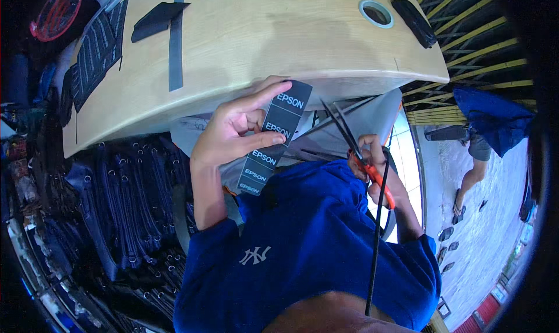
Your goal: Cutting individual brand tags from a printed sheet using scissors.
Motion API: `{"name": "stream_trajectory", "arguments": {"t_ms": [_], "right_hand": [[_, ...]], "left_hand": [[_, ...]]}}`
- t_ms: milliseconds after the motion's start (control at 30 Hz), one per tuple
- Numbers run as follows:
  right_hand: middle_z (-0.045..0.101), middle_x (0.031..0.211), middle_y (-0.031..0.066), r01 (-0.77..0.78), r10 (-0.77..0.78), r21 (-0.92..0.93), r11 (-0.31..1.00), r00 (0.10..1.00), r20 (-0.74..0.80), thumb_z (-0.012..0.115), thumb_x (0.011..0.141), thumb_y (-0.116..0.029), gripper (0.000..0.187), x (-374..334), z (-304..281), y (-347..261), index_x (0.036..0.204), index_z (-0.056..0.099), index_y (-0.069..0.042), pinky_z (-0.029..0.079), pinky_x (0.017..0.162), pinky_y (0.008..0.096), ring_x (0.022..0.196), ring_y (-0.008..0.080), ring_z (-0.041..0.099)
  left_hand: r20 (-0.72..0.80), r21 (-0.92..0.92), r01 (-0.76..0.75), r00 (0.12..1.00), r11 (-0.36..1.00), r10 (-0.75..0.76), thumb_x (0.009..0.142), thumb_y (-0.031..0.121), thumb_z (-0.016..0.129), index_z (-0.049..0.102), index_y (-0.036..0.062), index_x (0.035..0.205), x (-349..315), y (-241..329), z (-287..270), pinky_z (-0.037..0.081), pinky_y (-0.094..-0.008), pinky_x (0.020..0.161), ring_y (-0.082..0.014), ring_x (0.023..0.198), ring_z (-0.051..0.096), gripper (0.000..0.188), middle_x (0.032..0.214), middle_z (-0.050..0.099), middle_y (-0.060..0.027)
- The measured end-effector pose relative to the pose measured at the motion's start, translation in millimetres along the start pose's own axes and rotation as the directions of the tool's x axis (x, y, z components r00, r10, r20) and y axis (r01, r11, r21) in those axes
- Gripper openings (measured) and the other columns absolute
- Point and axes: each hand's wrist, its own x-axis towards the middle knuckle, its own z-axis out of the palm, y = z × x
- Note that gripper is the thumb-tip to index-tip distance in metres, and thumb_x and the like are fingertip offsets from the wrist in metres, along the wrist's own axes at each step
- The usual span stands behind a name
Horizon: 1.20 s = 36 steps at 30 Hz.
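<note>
closest to me, the right hand is curled round the orange handles of the scissors, blades slightly parted. the left hand pinches a dark printed strip between thumb and fingers, left of the blades, before the table. beyond, a grey band lies there beside a black folded piece, with a ringed hole off to the right.
</note>
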Motion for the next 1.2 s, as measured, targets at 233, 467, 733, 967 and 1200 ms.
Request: {"name": "stream_trajectory", "arguments": {"t_ms": [233, 467, 733, 967, 1200], "right_hand": [[0.045, 0.069, 0.0055, -0.092, 0.103, -0.065, 0.994, 0.974, 0.203, 0.061, 0.069, -0.069, 0.086, 4, -8, -33, 0.112, 0.029, -0.002, 0.035, 0.058, 0.0280, 0.060, 0.0142, 0.041], [0.048, 0.065, 0.0070, -0.158, 0.193, -0.155, 0.975, 0.951, 0.241, 0.059, 0.077, -0.061, 0.075, 6, -5, -49, 0.110, 0.031, 0.000, 0.037, 0.057, 0.0302, 0.057, 0.0177, 0.045], [0.051, 0.063, 0.0080, -0.117, 0.161, -0.212, 0.970, 0.965, 0.206, 0.056, 0.083, -0.055, 0.065, 4, -3, -45, 0.109, 0.033, 0.000, 0.039, 0.056, 0.0305, 0.056, 0.0167, 0.050], [0.047, 0.059, 0.0068, -0.117, 0.158, -0.195, 0.974, 0.965, 0.209, 0.054, 0.085, -0.055, 0.063, 7, -3, -46, 0.108, 0.033, 0.000, 0.036, 0.054, 0.0301, 0.054, 0.0154, 0.044], [0.045, 0.055, 0.0069, -0.124, 0.166, -0.199, 0.972, 0.963, 0.211, 0.052, 0.086, -0.056, 0.062, 6, -2, -47, 0.106, 0.035, 0.000, 0.036, 0.053, 0.0303, 0.051, 0.0166, 0.044]], "left_hand": [[0.170, 0.058, 0.019, 0.985, 0.998, -0.028, 0.070, -0.011, 0.071, 0.048, 0.0018, 0.131, 6, 4, 4, 0.042, -0.0166, 0.057, 0.0001, 0.072, 0.046, 0.067, 0.142, 0.038, -0.0122], [0.277, 0.031, 0.086, 0.956, 0.996, -0.091, 0.067, -0.015, 0.069, 0.046, -0.0059, 0.130, 9, 3, 10, 0.044, -0.0179, 0.062, -0.0072, 0.095, 0.052, 0.068, 0.141, 0.036, -0.0167], [0.303, 0.109, 0.065, 0.948, 0.992, -0.095, 0.068, -0.015, 0.069, 0.046, -0.0048, 0.130, 10, 8, 11, 0.048, -0.0191, 0.066, -0.0093, 0.100, 0.054, 0.067, 0.143, 0.034, -0.0161], [0.261, 0.070, 0.089, 0.960, 0.994, -0.104, 0.068, -0.014, 0.070, 0.047, -0.0042, 0.129, 10, 3, 12, 0.046, -0.0175, 0.064, -0.0075, 0.100, 0.053, 0.067, 0.142, 0.035, -0.0159], [0.255, 0.088, 0.109, 0.958, 0.990, -0.128, 0.067, -0.015, 0.070, 0.048, -0.0046, 0.129, 9, 6, 12, 0.046, -0.0180, 0.063, -0.0075, 0.098, 0.053, 0.067, 0.142, 0.035, -0.0156]]}}
